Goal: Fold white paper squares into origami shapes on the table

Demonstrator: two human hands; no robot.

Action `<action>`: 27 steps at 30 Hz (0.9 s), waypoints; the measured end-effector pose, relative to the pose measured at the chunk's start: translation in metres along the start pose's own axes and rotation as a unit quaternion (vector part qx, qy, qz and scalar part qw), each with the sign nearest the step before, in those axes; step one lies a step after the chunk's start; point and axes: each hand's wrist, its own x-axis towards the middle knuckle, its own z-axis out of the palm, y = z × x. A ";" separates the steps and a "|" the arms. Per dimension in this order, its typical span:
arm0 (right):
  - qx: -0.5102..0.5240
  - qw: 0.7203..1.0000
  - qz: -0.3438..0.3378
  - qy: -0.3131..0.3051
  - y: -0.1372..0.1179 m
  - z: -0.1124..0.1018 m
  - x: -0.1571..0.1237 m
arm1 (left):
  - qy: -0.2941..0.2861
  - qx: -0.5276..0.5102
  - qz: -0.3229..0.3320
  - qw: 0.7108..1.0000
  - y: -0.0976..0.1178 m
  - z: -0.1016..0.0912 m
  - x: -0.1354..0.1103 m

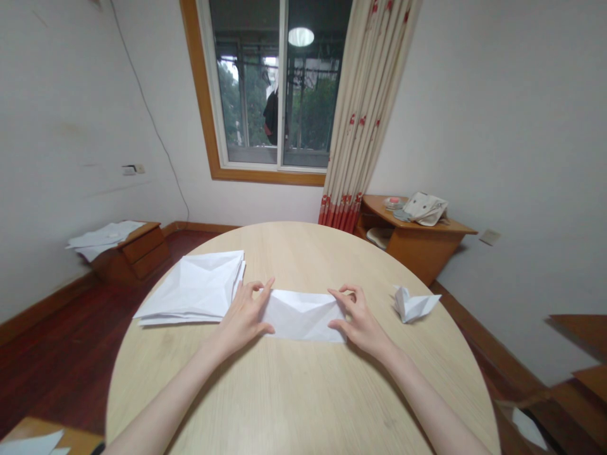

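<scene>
A white sheet of paper [303,316], folded into a wide rectangle with crease lines, lies in front of me on the round table [294,392]. My left hand [246,309] grips its left end, thumb at the near edge and index finger at the far corner. At the right end, my right hand [358,316] grips it the same way, with the other fingers curled. Just left of my left hand lies a stack of creased white paper sheets [194,284]. A folded paper crane [413,304] stands to the right of my right hand.
Behind the table are a window [279,95] and a patterned curtain [367,114]. A wooden corner cabinet [417,243] with a cloth bag [425,208] stands at the back right. Papers [109,237] lie on a low drawer cabinet [142,253] at left.
</scene>
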 end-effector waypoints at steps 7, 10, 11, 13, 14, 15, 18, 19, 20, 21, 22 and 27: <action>-0.006 0.990 -0.117 0.082 0.001 0.000 0.000 | 0.055 -0.097 0.005 0.994 0.000 0.004 0.000; -0.013 0.982 -0.160 0.100 -0.001 -0.001 0.000 | 0.091 -0.116 0.028 0.989 0.002 0.004 -0.001; -0.016 0.980 -0.169 0.103 -0.002 -0.001 -0.001 | 0.101 -0.122 0.034 0.987 0.003 0.004 -0.001; -0.021 0.977 -0.183 0.105 -0.004 -0.001 -0.001 | 0.119 -0.131 0.051 0.983 0.004 0.003 -0.002; -0.023 0.976 -0.188 0.104 -0.005 -0.001 -0.002 | 0.127 -0.133 0.062 0.981 0.005 0.003 -0.003; -0.025 0.976 -0.192 0.103 -0.006 -0.001 -0.002 | 0.134 -0.134 0.073 0.979 0.006 0.003 -0.004; -0.033 0.972 -0.206 0.105 -0.009 -0.001 -0.003 | 0.147 -0.129 0.106 0.975 0.007 0.003 -0.005; -0.037 0.971 -0.210 0.107 -0.010 -0.002 -0.003 | 0.149 -0.126 0.114 0.974 0.007 0.003 -0.005; -0.040 0.970 -0.215 0.110 -0.010 -0.002 -0.003 | 0.151 -0.124 0.120 0.973 0.007 0.004 -0.005; -0.043 0.968 -0.219 0.112 -0.011 -0.002 -0.003 | 0.153 -0.123 0.125 0.972 0.007 0.004 -0.006; -0.045 0.967 -0.222 0.113 -0.011 -0.002 -0.003 | 0.155 -0.125 0.129 0.972 0.008 0.004 -0.006; -0.033 0.969 -0.220 0.108 -0.011 -0.003 -0.003 | 0.164 -0.151 0.132 0.966 0.009 0.003 -0.006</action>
